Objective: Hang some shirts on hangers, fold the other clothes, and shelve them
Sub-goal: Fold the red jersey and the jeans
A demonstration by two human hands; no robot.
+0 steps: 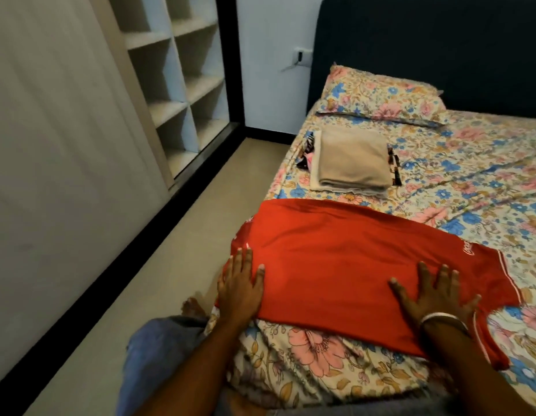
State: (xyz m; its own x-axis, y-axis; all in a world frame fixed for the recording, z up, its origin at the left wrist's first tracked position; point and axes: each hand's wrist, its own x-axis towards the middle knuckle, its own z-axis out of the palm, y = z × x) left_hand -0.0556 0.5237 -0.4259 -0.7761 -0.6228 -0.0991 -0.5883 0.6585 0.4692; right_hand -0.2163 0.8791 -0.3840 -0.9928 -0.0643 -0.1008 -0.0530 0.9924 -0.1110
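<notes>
Floral bed (470,187) bears red shirt (335,265); shelves (182,85) left.

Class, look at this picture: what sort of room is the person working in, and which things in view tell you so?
Most likely a bedroom. A bed with a floral sheet and pillow stands against a dark headboard, and open wardrobe shelves line the wall beside it.

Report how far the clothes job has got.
Done: a folded stack, beige piece on top, lies on the bed near the pillow. In hand: the left hand and right hand press flat on the red shirt. Left: the visible shelves hold no clothes; no hangers in view.
</notes>
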